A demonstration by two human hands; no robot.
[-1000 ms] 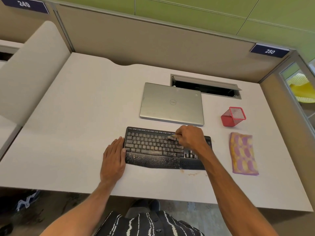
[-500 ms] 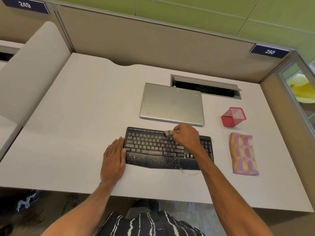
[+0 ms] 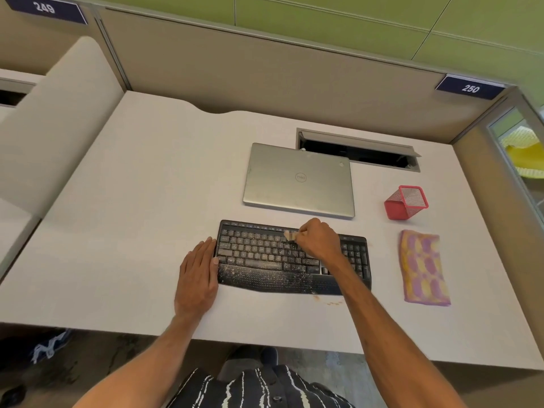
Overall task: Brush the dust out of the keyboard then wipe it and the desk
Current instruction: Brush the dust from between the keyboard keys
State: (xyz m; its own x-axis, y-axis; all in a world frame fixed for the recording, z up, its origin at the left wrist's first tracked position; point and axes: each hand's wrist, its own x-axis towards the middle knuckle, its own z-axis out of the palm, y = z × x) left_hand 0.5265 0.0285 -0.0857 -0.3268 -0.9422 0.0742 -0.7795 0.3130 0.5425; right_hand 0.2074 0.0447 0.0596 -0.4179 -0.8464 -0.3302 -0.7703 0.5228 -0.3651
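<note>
Near the front of the desk (image 3: 117, 216), the dust-speckled keyboard (image 3: 259, 256) lies before a closed laptop (image 3: 298, 181) as the right hand (image 3: 319, 241), pinching a small brush (image 3: 290, 235), has swept from the middle rows to the top row; the left hand (image 3: 197, 275) stays flat, bracing its left end. Brushing continues; the cloth (image 3: 424, 267) waits.

Single view, worn on the head, wide-angle, aimed forward and steeply down over the bench (image 3: 117, 231). Close in: bench top filling most of the frame, partition (image 3: 265, 83) behind it along the top, floor (image 3: 103, 357) below the near edge. Straight edges bowed toward the corners.
</note>
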